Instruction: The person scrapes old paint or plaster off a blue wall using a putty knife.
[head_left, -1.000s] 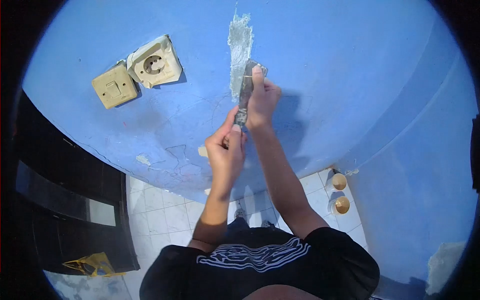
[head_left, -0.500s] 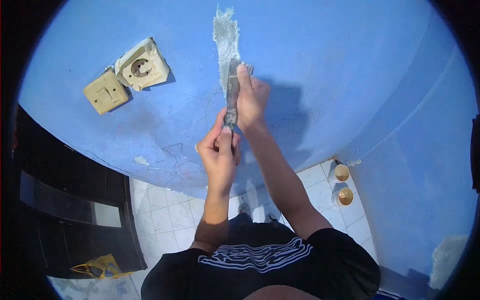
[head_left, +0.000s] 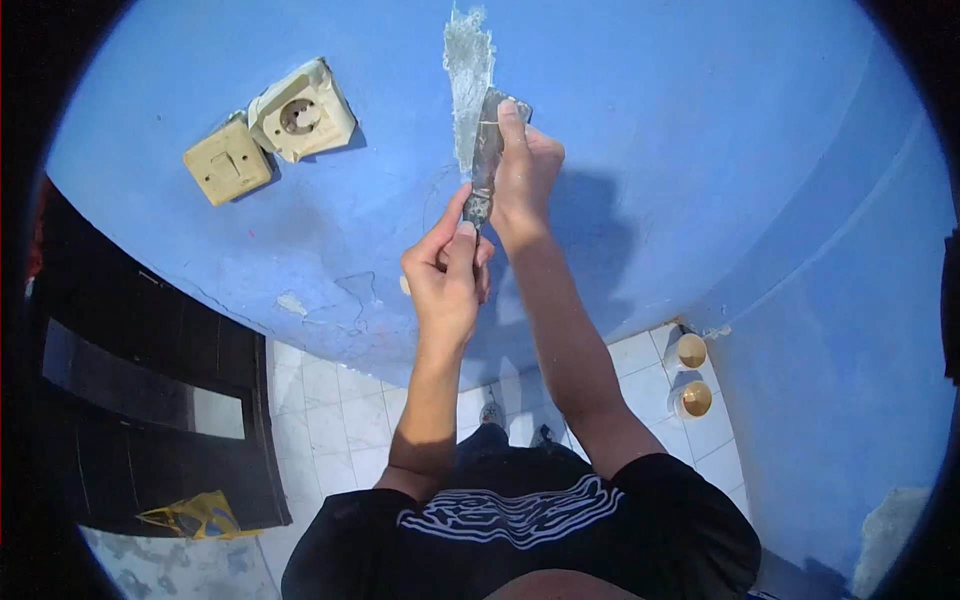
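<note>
- Putty knife [head_left: 486,150]: it lies over the blue wall [head_left: 700,170], blade up, along the lower right side of the rough grey patch [head_left: 467,70].
- Left hand [head_left: 442,285]: its fingers are curled around the handle, with the thumb on top near the neck.
- Right hand [head_left: 527,180]: it grips the blade, thumb on the face towards the viewer and fingers folded behind.
- The step seems to be blade work at the patch's edge; whether material is going on or coming off, I cannot tell. A further stroke would call for a steady blade angle and even pressure.
- Farther down, two open round containers stand close together on the floor tiles [head_left: 325,425], near the wall corner. The upper tub [head_left: 677,351] looks tan inside; the lower tub [head_left: 679,401] shows something browner, unclear what.
</note>
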